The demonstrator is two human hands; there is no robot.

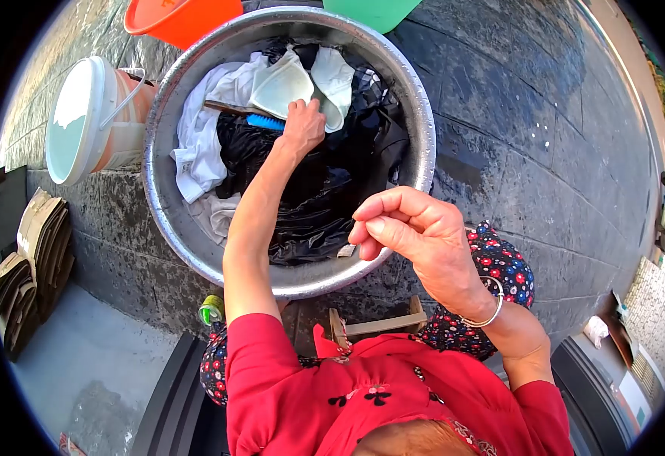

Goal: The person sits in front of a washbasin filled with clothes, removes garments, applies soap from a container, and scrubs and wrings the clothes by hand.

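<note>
Pale greenish-white cloth piece point(279, 85), rounded and slightly cupped, lies in the head view at twelve o'clock inside a wide, round, silvery metal basin point(426, 129). The person's left hand point(303, 125) reaches in over the rim from seven o'clock, its fingers bent down at the piece's lower edge; whether they pinch the cloth or only press on it is hidden, so I cannot tell. The right hand point(416, 228) is raised at four o'clock, nearer the camera than the rim, fingers curled loosely toward the thumb, with nothing seen between them.

A second pale, tapering cloth piece point(334, 83) lies just beside the first, at one o'clock. A blue-bristled brush point(266, 121) rests just left of the left hand, a brown wooden strip point(230, 108) at its ten o'clock side. Crumpled white fabric point(199, 148) lines the basin at nine o'clock, and glossy, wet-looking black fabric point(325, 194) fills the middle down to six.

I judge the pale piece light, soft and hard to damage, though its cupped shape hints at some stiffness. Wet, it would probably be slippery; the lower edge or a corner should offer the surest hold.
</note>
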